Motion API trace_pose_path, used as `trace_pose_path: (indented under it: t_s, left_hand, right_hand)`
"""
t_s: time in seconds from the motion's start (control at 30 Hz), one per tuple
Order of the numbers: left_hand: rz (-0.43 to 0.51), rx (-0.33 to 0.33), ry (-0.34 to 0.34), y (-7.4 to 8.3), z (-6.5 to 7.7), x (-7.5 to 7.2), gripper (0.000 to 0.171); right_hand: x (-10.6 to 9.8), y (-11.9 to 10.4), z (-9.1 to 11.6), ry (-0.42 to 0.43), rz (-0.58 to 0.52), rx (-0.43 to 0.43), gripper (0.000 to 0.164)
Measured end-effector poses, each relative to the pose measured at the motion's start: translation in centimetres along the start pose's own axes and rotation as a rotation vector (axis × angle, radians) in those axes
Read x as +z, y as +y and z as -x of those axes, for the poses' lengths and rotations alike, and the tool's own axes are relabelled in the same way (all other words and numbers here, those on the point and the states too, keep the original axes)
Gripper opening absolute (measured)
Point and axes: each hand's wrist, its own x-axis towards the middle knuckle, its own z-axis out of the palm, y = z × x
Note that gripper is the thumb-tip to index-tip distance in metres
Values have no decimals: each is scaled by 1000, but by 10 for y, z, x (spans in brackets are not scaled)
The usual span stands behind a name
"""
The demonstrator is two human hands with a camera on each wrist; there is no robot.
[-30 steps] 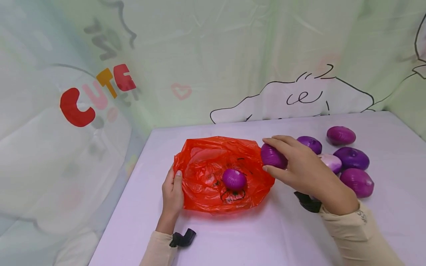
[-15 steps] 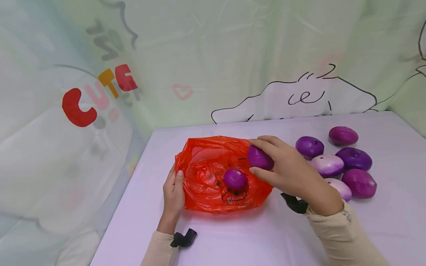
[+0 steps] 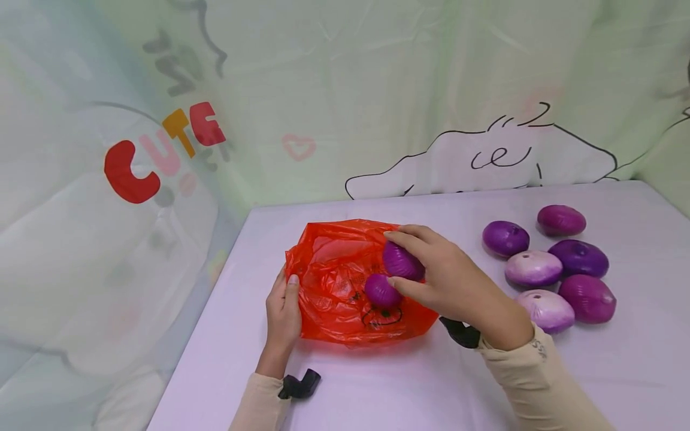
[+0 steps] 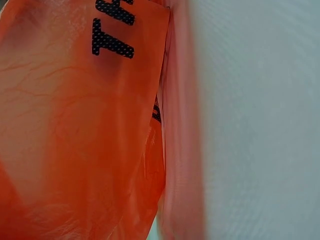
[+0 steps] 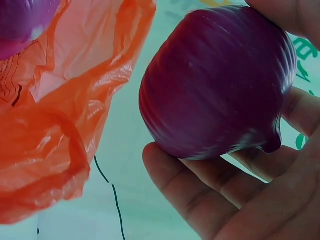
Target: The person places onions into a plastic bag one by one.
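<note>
A purple onion is gripped by my right hand, thumb on one side and fingers curved round the other. In the head view it overlaps the right part of a red plastic bag whose mouth is spread wide. Another purple onion lies inside the bag. My left hand holds the bag's left rim, thumb over the edge and the other fingers mostly hidden behind it. In the right wrist view the held onion fills the palm side, with the bag beside it.
Several more onions lie grouped on the right of the table: purple ones such as the far magenta onion, and pale ones such as the near white-purple onion. A printed curtain hangs behind the white tabletop.
My right hand has carried the onion leftward, from beside the bag's right edge to over its mouth. The left hand keeps its hold on the rim.
</note>
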Motion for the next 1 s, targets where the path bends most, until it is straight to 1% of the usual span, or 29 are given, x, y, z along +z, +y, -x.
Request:
trace_pose_path:
  t_s: [0.57, 0.8, 1.0]
  left_hand:
    - [-15, 2, 2, -1, 0, -1, 43]
    - [-24, 17, -1, -1, 0, -1, 42]
    - [-23, 8, -3, -2, 0, -1, 42]
  right_hand:
    - [27, -5, -4, -90, 9, -16, 62]
    - [37, -7, -3, -115, 18, -14, 61]
    - [43, -8, -4, -141, 19, -26, 60]
